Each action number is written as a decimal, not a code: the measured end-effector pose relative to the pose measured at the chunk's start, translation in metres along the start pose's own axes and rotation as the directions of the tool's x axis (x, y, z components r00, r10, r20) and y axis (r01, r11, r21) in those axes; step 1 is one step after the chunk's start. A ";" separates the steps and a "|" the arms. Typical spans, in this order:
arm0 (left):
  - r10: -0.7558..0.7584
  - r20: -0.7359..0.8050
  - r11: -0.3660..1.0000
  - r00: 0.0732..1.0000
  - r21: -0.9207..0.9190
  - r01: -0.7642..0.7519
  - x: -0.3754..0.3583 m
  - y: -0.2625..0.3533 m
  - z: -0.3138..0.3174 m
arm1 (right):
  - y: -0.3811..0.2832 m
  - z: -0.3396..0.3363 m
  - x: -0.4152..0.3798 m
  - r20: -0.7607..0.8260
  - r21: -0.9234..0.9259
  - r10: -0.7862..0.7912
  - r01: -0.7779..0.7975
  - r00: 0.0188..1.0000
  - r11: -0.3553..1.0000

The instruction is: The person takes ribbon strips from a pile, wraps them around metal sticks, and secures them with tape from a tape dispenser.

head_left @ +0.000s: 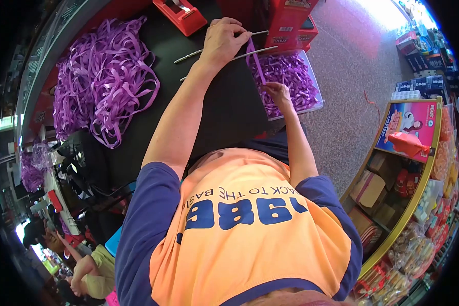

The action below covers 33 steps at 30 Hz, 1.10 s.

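Stretching between both hands is one purple ribbon [257, 65], beside the table [224, 109]. The left hand [223, 43] pinches its upper end, near two rods [187, 55]; the right hand [279, 95] pinches it lower, fingertips together, by the box [311, 108] of purple pieces [289, 71].

glossy ribbon [257, 62], shiny metal rods [188, 56], matt tabletop [219, 112]

Upside down on the orange shirt [250, 260] you can read "BACK TO THE", a word starting "BAS", and big blue "986". The red box [288, 20] and pink-and-blue poster [423, 109] have writing too small to read.
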<state>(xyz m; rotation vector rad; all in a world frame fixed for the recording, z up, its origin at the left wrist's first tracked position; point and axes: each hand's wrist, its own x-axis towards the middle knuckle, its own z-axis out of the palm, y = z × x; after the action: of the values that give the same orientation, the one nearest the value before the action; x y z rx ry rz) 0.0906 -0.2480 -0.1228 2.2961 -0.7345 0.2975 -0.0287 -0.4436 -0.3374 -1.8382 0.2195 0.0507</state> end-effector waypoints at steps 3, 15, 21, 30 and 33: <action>0.044 -0.034 0.999 0.998 0.021 -0.043 0.000 -0.003 0.001 | 0.029 0.005 -0.015 -0.061 0.074 0.073 -0.068 0.995 0.995; 0.031 -0.030 0.999 0.999 0.018 -0.030 0.000 -0.004 0.003 | 0.032 0.027 -0.066 -0.282 0.190 -0.009 0.065 0.959 0.980; 0.012 -0.004 1.000 1.000 -0.006 -0.012 0.001 -0.003 0.002 | 0.004 0.007 -0.092 -0.279 -0.287 -0.484 0.408 0.830 0.866; 0.037 0.008 0.999 0.999 0.002 -0.037 0.001 -0.006 0.002 | -0.012 -0.011 -0.147 -0.160 -0.278 -0.454 0.401 0.877 0.873; 0.039 0.016 0.999 0.999 0.018 -0.039 0.001 -0.007 0.001 | -0.027 -0.019 -0.176 -0.178 -0.329 -0.435 0.363 0.883 0.872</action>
<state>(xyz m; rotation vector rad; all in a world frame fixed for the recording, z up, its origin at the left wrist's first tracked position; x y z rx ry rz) 0.0956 -0.2454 -0.1272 2.3061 -0.7884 0.3062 -0.1982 -0.4331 -0.2806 -2.1471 -0.0064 -0.4658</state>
